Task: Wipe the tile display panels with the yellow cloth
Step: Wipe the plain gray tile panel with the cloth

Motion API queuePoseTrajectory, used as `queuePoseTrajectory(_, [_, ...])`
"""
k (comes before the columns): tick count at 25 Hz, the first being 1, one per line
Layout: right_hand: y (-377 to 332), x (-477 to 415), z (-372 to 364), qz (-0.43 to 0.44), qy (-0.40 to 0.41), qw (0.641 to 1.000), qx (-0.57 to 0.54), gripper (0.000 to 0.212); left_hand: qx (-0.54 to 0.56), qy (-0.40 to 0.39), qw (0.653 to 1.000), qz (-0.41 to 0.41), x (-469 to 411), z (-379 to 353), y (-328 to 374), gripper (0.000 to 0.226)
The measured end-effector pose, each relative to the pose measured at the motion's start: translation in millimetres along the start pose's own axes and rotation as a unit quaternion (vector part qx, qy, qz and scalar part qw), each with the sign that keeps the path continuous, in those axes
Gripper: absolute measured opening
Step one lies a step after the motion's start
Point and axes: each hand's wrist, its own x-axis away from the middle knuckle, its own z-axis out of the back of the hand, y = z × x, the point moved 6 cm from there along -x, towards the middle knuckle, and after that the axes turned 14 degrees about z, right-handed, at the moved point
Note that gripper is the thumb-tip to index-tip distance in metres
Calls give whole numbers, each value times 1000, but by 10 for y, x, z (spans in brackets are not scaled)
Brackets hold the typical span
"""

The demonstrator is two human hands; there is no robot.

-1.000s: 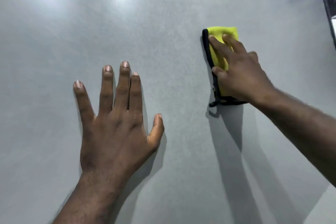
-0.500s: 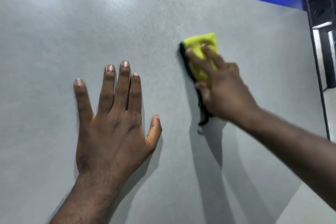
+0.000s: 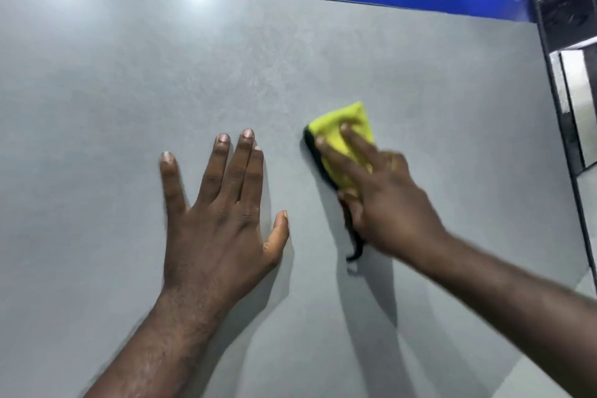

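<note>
Cloth [image 3: 337, 121] lies on the panel [image 3: 129, 84] (right of the left hand [image 3: 219, 220]).

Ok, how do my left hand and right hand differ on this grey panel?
The left hand lies bare on the grey panel; the right hand presses the yellow cloth against it. The left hand looks sharp; the right hand looks blurred. The left hand sits lower than the right hand. Both lie flat, pointing upward.

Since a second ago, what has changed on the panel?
The right hand slid the yellow cloth leftward and down across the grey tile panel, closing on the left hand. Nothing was taken hold of or let go. The left hand stayed flat on the panel, fingers spread; the right hand's fingers still press the cloth.
</note>
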Motion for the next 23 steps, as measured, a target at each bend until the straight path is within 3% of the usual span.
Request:
queuePoseTrajectory(2, [188, 372, -165, 24, -35, 999, -9, 93, 10, 5, 1000, -16, -41, -64, 217, 88])
queuePoseTrajectory(5, [1105, 255, -132, -81, -9, 996, -41, 90, 14, 11, 1000, -14, -153, -123, 470, 88])
queuePoseTrajectory(7, [1358, -47, 7, -113, 8, 992, -60, 86, 14, 14, 1000, -7, -266, -136, 648, 89])
queuePoseTrajectory(12, [1001, 416, -170, 71, -2, 997, 14, 83, 36, 17, 999, -5, -346, -229, 1034, 88])
queuePoseTrajectory(17, [1958, 8, -114, -120, 25, 992, -34, 81, -16, 5, 1000, 1, -219, -382, 1151, 90])
queuePoseTrajectory(20, [1550, -102, -76, -31, 62, 998, -1, 81, -35, 7, 999, 1, -203, -391, 1161, 89])
queuePoseTrajectory(23, [1403, 482, -315, 107, 87, 990, 17, 76, -38, 5, 999, 4, -195, -388, 1148, 89])
